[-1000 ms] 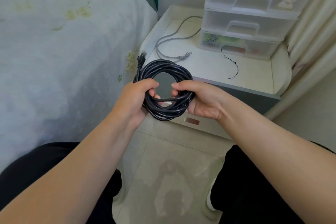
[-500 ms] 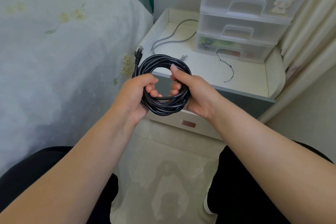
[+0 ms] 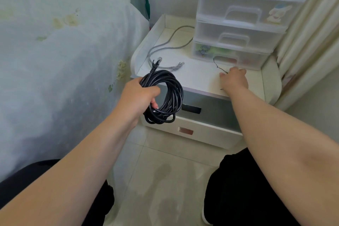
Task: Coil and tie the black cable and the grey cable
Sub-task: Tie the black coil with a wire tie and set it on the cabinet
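From the head camera, the left hand has the black cable wound into a thick coil, fingers and thumb curled tight around the left side of the bundle, gripping it in the air in front of the nightstand. The coil's loops hang down below those fingers, and one plug end sticks up above the knuckles, overlapping the near edge of the nightstand top. Over on the other side, the right hand is out on the nightstand top, palm down, knuckles toward the camera; whether its fingers are pinching anything cannot be told, since the fingertips are turned away and hidden. A thin black tie wire runs in a curl just beyond those fingertips, its near part disappearing under the hand and a short bit showing again at the wrist side. The grey cable lies loose and uncoiled on the nightstand top, well to the left of the right fingers and beyond the left hand's coil, its two clear plugs near the front. Beyond the right fingers stands a translucent drawer unit, with a bed to the left.
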{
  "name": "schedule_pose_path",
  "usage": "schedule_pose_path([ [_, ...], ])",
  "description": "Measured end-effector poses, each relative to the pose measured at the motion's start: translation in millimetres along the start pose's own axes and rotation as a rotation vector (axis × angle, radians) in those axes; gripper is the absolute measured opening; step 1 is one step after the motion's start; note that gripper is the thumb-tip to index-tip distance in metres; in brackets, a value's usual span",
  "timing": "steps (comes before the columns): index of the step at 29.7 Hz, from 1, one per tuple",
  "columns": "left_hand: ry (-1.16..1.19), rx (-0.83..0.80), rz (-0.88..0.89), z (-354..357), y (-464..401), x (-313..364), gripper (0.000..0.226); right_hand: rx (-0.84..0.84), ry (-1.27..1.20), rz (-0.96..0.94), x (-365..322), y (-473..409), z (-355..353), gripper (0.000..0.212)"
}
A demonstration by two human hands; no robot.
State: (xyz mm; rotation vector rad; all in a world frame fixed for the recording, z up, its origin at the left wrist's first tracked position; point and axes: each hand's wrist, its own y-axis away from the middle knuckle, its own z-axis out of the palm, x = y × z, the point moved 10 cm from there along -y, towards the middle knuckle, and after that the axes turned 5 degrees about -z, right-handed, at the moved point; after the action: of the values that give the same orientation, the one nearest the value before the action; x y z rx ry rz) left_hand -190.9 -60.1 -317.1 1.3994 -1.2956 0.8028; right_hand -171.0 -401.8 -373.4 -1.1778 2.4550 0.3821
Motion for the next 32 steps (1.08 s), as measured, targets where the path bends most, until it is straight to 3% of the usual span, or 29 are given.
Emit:
schedule_pose_path([
  [4,-0.010,-0.001,0.005,2,-4,0,0.010,0.059,0.073,-0.005,-10,2,1,0.032],
  [8,-0.027,0.023,0.010,0,-5,2,0.011,0.016,0.074,-0.044,-26,11,7,0.028],
  [11,-0.015,0.050,0.006,-8,-5,4,0.012,-0.064,-0.269,-0.031,-60,26,-5,0.022],
  [14,-0.006,0.088,0.015,-20,-4,8,0.012,-0.116,-0.949,-0.018,-103,65,-30,0.014],
  [17,0.058,0.116,-0.004,-29,-1,8,0.013,-0.185,-1.159,-0.221,-141,118,-48,0.009],
  [24,0.186,0.220,0.003,-45,12,2,0.013,0.226,-0.712,-0.478,-146,172,-68,0.009],
  [27,0.209,0.285,0.030,-53,17,3,0.015,0.208,-0.570,-0.492,-150,177,-59,0.014],
  [32,0.181,0.387,0.086,-64,24,12,0.016,0.114,-0.717,-0.482,-161,187,-49,0.009],
])
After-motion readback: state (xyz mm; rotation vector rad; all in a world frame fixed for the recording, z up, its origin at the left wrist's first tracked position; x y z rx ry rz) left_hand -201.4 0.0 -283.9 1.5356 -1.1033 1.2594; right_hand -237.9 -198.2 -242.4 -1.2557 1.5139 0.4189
